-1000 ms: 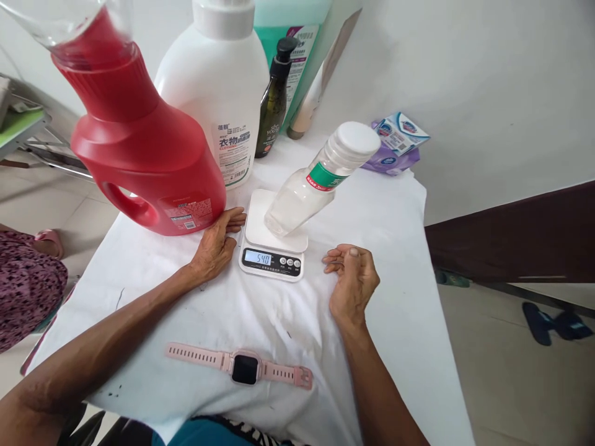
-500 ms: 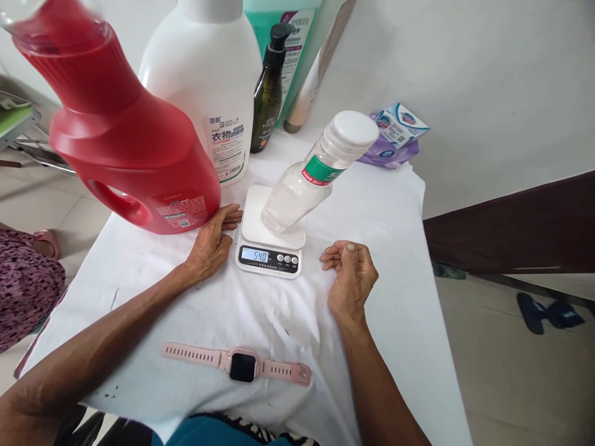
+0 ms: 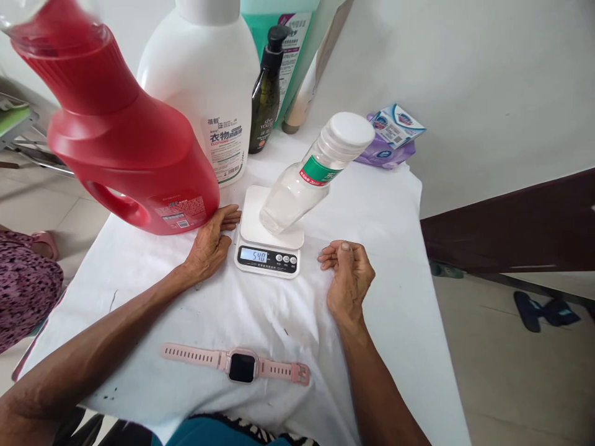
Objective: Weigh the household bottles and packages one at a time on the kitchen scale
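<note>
A clear bottle (image 3: 292, 198) with a white cap and a green-and-red label stands on the white platform of a small digital kitchen scale (image 3: 268, 259). The scale's lit display seems to read 540. My left hand (image 3: 210, 244) rests on the cloth at the scale's left side, holding nothing, its fingers loosely stretched towards the platform edge. Right of the scale, my right hand (image 3: 349, 275) lies on its side, fingers loosely bent and apart, with nothing seen in it. A pink-strapped smartwatch (image 3: 242, 367) lies flat in front of me.
Behind my left hand stand a red detergent jug (image 3: 139, 148), a white bottle (image 3: 199, 80) and a dark pump bottle (image 3: 266, 99). A boxed item (image 3: 398, 126) sits on a purple packet (image 3: 385, 155) at the back right. White cloth (image 3: 400, 328) covers the table.
The view has shifted very slightly. Both hands, the bottle and the scale stay as they were, and the display reading looks the same.
</note>
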Demonstrator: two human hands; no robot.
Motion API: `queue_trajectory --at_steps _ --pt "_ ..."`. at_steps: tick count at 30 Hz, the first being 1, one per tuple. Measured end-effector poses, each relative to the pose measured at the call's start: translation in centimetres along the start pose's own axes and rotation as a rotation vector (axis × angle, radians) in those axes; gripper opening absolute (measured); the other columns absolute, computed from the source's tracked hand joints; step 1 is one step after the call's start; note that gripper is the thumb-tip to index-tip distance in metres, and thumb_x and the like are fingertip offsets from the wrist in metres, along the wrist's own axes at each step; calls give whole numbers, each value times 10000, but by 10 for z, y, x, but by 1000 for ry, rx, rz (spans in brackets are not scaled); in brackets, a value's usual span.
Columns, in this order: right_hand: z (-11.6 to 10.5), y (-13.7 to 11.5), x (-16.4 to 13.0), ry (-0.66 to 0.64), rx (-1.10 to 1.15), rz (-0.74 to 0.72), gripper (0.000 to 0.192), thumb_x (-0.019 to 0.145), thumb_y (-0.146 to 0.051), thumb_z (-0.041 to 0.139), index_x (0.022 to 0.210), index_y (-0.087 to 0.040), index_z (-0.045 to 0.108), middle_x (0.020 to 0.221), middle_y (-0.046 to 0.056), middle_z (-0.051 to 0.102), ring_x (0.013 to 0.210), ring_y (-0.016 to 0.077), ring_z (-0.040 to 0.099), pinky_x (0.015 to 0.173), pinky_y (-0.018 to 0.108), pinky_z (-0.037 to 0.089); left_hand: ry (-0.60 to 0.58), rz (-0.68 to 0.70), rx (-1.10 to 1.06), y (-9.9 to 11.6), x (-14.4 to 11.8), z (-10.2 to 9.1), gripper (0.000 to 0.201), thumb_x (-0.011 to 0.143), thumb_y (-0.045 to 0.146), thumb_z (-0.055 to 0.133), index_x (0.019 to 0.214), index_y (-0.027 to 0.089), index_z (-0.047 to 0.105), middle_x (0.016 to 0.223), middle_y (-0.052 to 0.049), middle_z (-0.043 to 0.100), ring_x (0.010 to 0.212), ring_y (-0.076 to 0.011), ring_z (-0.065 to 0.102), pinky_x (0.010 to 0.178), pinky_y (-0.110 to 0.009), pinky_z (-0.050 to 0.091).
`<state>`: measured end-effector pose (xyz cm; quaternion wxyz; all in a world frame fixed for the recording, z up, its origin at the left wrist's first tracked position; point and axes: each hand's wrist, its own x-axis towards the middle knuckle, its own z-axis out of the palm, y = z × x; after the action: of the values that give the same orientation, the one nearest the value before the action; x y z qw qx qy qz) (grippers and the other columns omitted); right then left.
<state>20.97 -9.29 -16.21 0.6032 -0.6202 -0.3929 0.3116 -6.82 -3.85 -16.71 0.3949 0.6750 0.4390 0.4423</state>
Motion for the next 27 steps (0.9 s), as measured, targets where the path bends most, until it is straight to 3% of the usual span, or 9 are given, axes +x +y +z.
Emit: queue_trajectory --at_steps 3,5,8,10,13,16,20,23,27 --pt "1 -6 1 -14 -33 -3 389 982 -611 655 985 -222 648 912 24 687 780 176 663 634 294 489 3 -7 3 1 0 0 773 726 -4 441 1477 165 508 1403 -156 689 1312 -258 670 1111 -528 571" --pt "5 -17 4 -59 -80 -30 429 947 -624 689 1134 -242 630 1131 72 707 984 228 701 746 348 550 4 -15 8 1 0 0 778 726 -2 444 1481 171 508 1398 -151 692 1314 -259 668 1116 -531 569" --pt "18 -38 15 -191 -174 -141 706 837 -603 815 1400 -296 519 1508 122 573 1362 307 586 1034 500 527 5 -20 24 2 0 0 764 740 7 451 1485 168 507 1394 -153 692 1311 -256 670 1118 -527 571" --pt "32 -54 25 -251 -226 -227 890 754 -595 881 1481 -320 447 1620 128 476 1462 335 502 1111 557 483 8 -25 33 4 0 0 753 750 15 452 1485 167 508 1395 -150 693 1308 -252 675 1115 -523 577" --pt "54 -72 36 -305 -288 -323 923 687 -607 906 1445 -310 471 1558 130 552 1394 350 562 1078 559 515 9 -47 42 8 0 -2 743 759 28 457 1486 170 513 1397 -148 696 1303 -258 683 1118 -534 579" --pt "71 -81 38 -328 -347 -346 758 680 -568 912 1279 -279 547 1252 99 735 1135 321 704 962 494 574 4 -64 59 12 0 -3 722 780 53 468 1493 159 511 1394 -159 699 1293 -270 690 1132 -549 572" --pt "76 -85 35 -269 -372 -307 543 704 -513 895 1065 -261 576 925 33 765 804 257 725 767 402 588 8 -90 72 15 0 -2 690 810 85 466 1496 144 506 1394 -171 700 1275 -270 699 1141 -541 568" --pt "73 -91 51 -227 -320 -268 506 725 -522 882 1055 -254 606 937 34 786 771 238 730 754 388 592 15 -109 74 16 0 -2 679 822 96 456 1499 129 500 1417 -183 689 1278 -272 698 1147 -539 563" --pt "78 -104 119 -51 -268 -311 561 737 -505 884 1123 -220 594 1073 88 793 955 264 761 904 421 586 23 -123 63 18 0 -2 684 816 99 466 1497 150 511 1421 -166 695 1288 -273 695 1154 -536 558"
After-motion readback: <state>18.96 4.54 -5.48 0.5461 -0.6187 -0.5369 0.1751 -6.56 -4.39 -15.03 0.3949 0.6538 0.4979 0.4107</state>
